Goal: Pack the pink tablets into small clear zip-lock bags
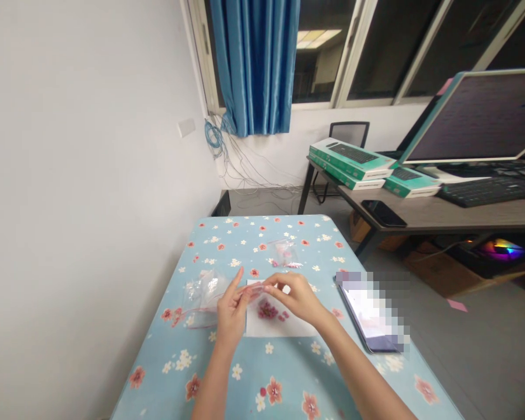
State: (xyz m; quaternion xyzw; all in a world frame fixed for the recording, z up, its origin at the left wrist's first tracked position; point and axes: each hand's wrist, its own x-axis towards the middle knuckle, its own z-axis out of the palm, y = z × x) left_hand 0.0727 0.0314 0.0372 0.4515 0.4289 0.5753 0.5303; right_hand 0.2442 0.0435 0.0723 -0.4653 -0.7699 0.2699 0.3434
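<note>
My left hand (233,309) and my right hand (292,296) meet above a white paper sheet (284,326), pinching a small clear plastic bag (254,290) between their fingertips. Under my right fingers, a heap of small pink-red pieces (268,310) lies on the paper. A larger clear plastic bag (203,297) lies just left of my left hand. Farther forward, a second clear bag (283,254) holds some pink contents. Both rest on a blue floral tablecloth (227,245).
A tablet (370,315) with a pixelated screen lies right of my hands. A white wall rises at the left. At the back right stands a desk (464,216) with a monitor, keyboard, phone and green boxes. Cables hang below a blue curtain.
</note>
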